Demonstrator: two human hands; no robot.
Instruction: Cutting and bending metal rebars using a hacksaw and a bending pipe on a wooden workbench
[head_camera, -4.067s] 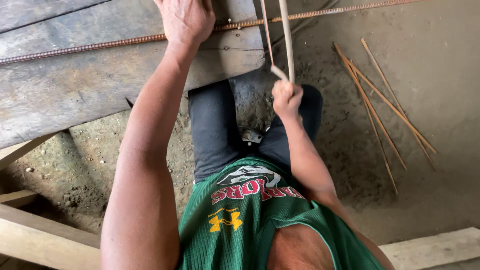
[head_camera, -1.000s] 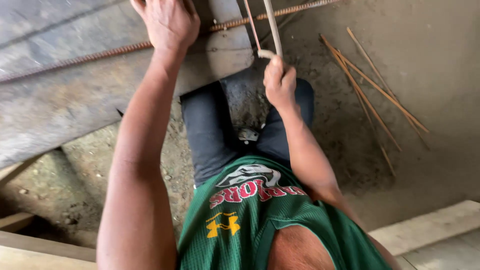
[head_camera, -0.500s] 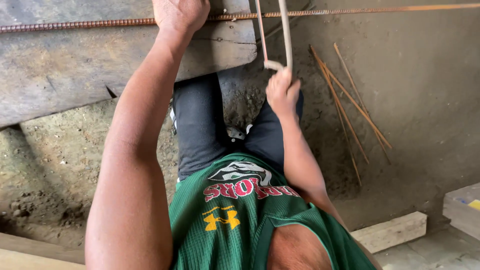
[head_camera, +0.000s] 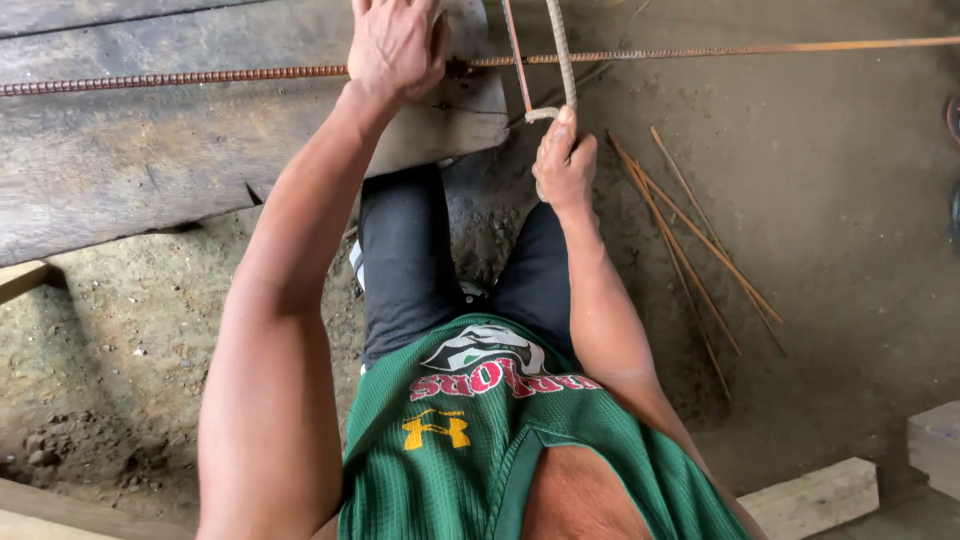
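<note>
Lying across the upper left of the head view, one broad grey wooden plank (head_camera: 150, 160) carries one long ribbed steel bar (head_camera: 180, 78), which runs on past the plank's end toward the right edge over the dirt floor (head_camera: 850, 200). The left hand (head_camera: 395, 45) is clamped down over the bar at the plank's right end. The right hand (head_camera: 563, 165) is closed on the handle of a thin-framed saw (head_camera: 545, 60), which stands just right of the left hand and crosses the bar. Some four or five thin rusty rods (head_camera: 690, 250) lie fanned on the floor to the right. No container shows anywhere.
</note>
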